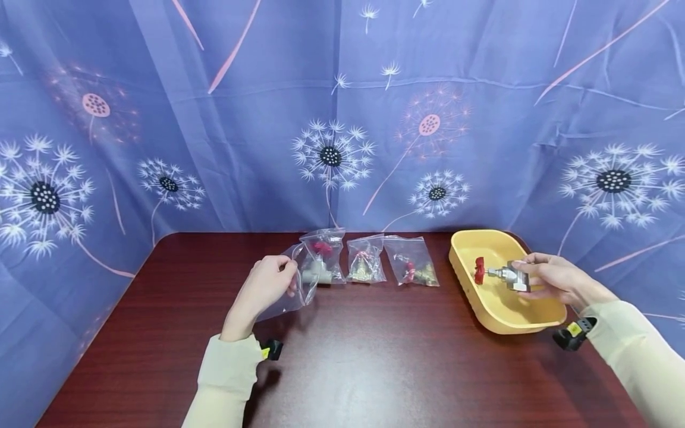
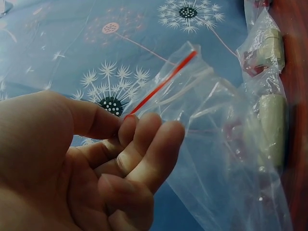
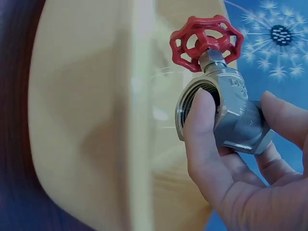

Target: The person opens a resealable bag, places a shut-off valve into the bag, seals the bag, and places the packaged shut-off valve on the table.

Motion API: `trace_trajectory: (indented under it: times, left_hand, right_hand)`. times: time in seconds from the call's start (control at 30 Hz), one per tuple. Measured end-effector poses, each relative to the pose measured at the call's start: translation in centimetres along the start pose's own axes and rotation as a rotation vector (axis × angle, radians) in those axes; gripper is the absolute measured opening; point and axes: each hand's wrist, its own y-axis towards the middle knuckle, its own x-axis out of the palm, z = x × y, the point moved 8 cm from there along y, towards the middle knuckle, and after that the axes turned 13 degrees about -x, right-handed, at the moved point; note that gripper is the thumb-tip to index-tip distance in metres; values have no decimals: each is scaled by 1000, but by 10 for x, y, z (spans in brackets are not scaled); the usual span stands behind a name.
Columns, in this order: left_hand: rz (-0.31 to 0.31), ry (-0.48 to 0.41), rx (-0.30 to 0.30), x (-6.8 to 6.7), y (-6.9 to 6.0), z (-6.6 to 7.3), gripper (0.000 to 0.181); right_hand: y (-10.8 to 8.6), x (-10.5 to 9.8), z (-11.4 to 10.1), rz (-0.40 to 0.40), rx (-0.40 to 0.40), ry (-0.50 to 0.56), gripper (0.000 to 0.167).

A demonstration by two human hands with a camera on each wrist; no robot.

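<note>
My left hand (image 1: 267,282) pinches the top edge of a clear zip bag (image 1: 279,306). A red strip (image 2: 163,83) runs along the bag's opening in the left wrist view; I see nothing solid in it. Over the yellow tray (image 1: 489,324), my right hand (image 1: 559,278) grips a silver metal valve (image 1: 515,277) by its body. The valve's red handwheel (image 3: 207,41) points away from the palm, to the left in the head view. One finger (image 3: 201,120) of that hand lies across the threaded opening in the right wrist view.
Three more clear bags stand in a row at the table's back: one with a pale valve (image 1: 317,273) with a red handle, two with brassy valves (image 1: 361,270) (image 1: 426,274) with red handles. The dark wood table (image 1: 342,356) meets a blue dandelion-print curtain (image 1: 257,148).
</note>
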Motion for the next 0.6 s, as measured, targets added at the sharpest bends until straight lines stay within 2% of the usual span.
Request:
trace_trajectory:
  times: [0.37, 0.6]
  left_hand:
    - [6, -6, 6, -3, -2, -1, 34]
    - [7, -10, -2, -2, -2, 1, 34]
  right_hand:
    - [-6, 17, -44, -30, -108, 129, 10]
    - [-7, 45, -68, -75, -186, 150, 10]
